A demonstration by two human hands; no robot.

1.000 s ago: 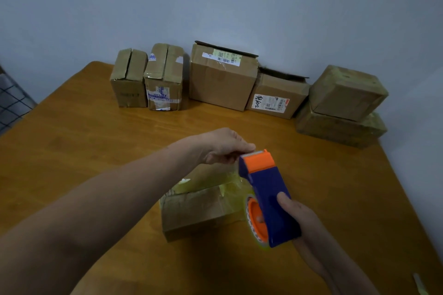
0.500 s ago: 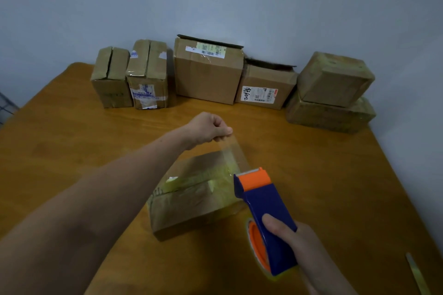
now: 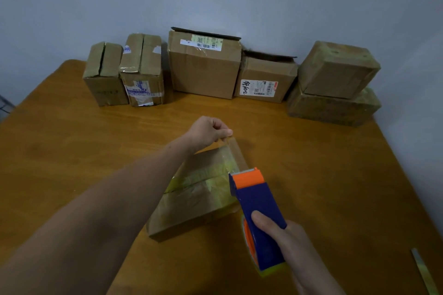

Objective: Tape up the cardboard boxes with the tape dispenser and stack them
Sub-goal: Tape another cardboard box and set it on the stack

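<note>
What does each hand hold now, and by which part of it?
The left hand pinches the free end of the clear tape strip. The right hand grips the blue and orange plastic tape dispenser around its blue body.

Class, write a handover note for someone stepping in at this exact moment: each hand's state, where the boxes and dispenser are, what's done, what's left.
Left hand pinches the free end of the clear tape strip, pulled out over the flat box in front.
Right hand grips the tape dispenser at that box's right edge; the strip is uncut.
Done: the flat box already carries yellowish tape bands; two wrapped boxes sit stacked at back right.
Left: lay and cut this strip, stack the box, then tape the four back-row boxes, whose tops look unsealed.
</note>
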